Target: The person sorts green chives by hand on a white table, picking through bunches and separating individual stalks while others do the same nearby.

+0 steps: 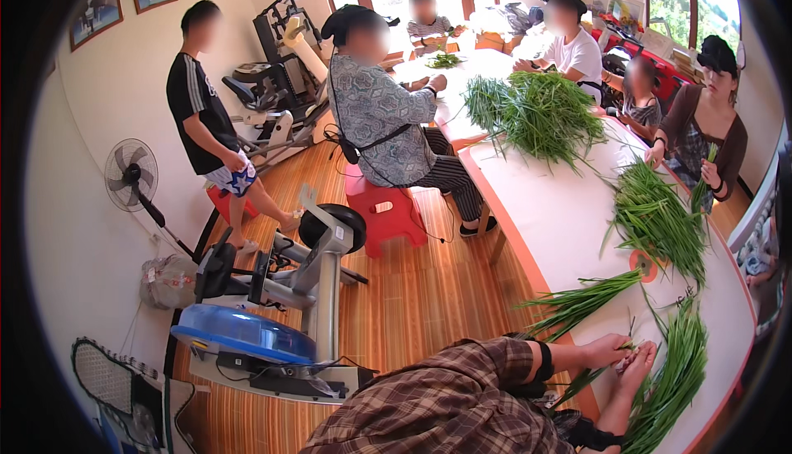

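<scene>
Both my hands meet over the near end of the white table (544,206). My left hand (609,350) pinches the base of a small bunch of long green leaves (578,386), which look like garlic chives and hang down past the table edge. My right hand (637,367) touches the same pale ends with its fingertips. Beside my right hand lies a large heap of the chives (677,367). A smaller, tidy bundle (588,299) lies just beyond my left hand, its leaves reaching over the table edge.
Farther along are another chive heap (659,215) and a big pile (538,113). Several people sit around the table; one at right holds chives (702,175). A person stands by the wall at left. Exercise machine (322,280), red stool (383,206) and fan (131,174) stand on the floor.
</scene>
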`<state>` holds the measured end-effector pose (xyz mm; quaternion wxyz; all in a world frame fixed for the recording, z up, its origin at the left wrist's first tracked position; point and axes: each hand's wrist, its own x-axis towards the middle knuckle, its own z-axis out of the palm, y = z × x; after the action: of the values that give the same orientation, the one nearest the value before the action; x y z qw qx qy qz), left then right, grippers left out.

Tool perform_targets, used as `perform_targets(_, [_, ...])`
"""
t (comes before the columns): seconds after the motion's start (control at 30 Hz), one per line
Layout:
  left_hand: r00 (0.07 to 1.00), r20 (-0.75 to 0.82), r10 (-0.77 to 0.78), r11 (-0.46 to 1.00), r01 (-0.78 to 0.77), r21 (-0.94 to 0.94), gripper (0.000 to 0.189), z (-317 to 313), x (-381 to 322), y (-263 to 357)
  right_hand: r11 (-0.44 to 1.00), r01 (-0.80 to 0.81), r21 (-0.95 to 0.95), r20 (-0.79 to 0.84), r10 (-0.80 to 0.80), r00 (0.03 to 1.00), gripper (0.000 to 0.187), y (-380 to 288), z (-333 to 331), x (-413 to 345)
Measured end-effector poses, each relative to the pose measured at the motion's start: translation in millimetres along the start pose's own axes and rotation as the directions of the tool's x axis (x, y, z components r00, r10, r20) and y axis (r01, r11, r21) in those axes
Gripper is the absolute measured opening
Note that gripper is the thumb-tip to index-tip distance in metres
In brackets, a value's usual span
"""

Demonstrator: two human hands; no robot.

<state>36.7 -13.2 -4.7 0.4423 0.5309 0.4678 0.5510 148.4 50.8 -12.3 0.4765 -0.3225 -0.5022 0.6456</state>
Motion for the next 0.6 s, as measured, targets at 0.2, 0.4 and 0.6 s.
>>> perform_targets(0.2, [1.0, 0.007, -0.025, 0.999, 0.025, 0.044, 0.011, -1, -2, 10, 0.995, -0.025, 0.099, -0.084, 0.033, 0.996, 0.019, -6, -2, -1])
perform_targets(0.4, [0.995, -0.093, 0.026, 0.996, -0.033, -0.077, 0.01, 0, -1, 12, 0.994, -0.032, 0.107, -0.065, 0.039, 0.997, 0.014, -1, -3, 4])
perform_targets(0.6, [0.994, -0.108, -0.001, 0.99, -0.014, -0.14, 0.007, 3, 2, 7, 0.999, -0.025, 0.034, -0.096, 0.028, 0.995, 0.019, -10, 0, 1])
